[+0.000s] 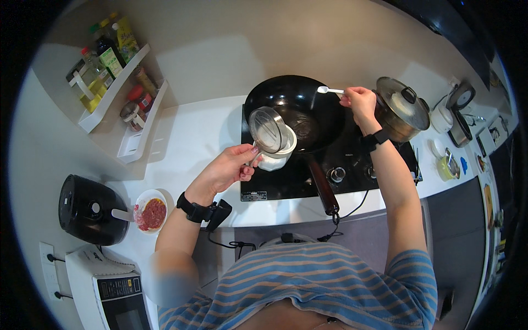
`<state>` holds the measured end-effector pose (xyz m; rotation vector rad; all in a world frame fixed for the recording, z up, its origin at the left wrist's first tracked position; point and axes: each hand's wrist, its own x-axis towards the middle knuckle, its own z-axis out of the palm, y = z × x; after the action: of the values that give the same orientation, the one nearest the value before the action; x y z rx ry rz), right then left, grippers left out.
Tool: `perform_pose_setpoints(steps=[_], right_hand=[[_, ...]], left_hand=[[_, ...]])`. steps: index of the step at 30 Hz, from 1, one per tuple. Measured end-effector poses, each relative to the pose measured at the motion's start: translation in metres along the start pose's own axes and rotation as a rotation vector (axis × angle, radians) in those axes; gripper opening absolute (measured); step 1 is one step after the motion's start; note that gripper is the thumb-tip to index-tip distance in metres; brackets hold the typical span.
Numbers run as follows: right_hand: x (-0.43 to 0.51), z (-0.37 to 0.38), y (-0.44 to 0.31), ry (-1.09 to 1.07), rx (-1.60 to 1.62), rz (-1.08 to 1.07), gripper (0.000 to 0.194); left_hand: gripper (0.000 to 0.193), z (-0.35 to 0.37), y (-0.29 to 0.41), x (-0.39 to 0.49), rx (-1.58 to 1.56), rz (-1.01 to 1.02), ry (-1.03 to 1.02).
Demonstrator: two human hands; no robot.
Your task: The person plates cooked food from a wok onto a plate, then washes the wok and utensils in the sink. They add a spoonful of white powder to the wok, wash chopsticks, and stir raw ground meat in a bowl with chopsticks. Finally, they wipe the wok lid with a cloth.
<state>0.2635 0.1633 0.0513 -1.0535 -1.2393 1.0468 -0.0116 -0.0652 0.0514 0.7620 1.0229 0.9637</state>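
My left hand (235,165) grips a white seasoning jar (274,161) by its handle, with the clear lid (268,128) tipped up. The jar is over the left front edge of the black wok (330,123). In my right hand (359,103) is a small white spoon (330,90), held above the right side of the wok. Some liquid lies in the wok's bottom. The wok sits on a black cooktop (284,185), its dark wooden handle (322,187) pointing towards me.
A lidded pot (402,111) stands right of the wok. On the left are a bowl of raw minced meat (152,212), a black air fryer (93,210) and a microwave (119,288). Bottles and jars fill a white wall rack (119,88). A yellow-green container (447,167) stands at the right.
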Motion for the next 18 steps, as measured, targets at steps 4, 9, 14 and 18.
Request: perform_pose_setpoints(steps=[4,9,14,18], right_hand=[[-0.013,0.004,-0.012,-0.110,0.282,0.143,0.007],[-0.066,0.035,-0.049,-0.480,0.095,0.139,0.004],[-0.127,0.076,-0.063,-0.776,-0.315,-0.056,0.019],[-0.137,0.078,-0.070,-0.710,-0.076,-0.102,0.025]], left_hand=[[0.018,-0.002,-0.003,-0.006,-0.040,0.009,0.016],[0.021,-0.004,-0.001,-0.013,-0.029,0.032,0.020],[0.029,-0.007,-0.002,-0.018,-0.049,0.093,0.059],[0.029,-0.025,0.001,-0.031,-0.268,0.161,0.165]])
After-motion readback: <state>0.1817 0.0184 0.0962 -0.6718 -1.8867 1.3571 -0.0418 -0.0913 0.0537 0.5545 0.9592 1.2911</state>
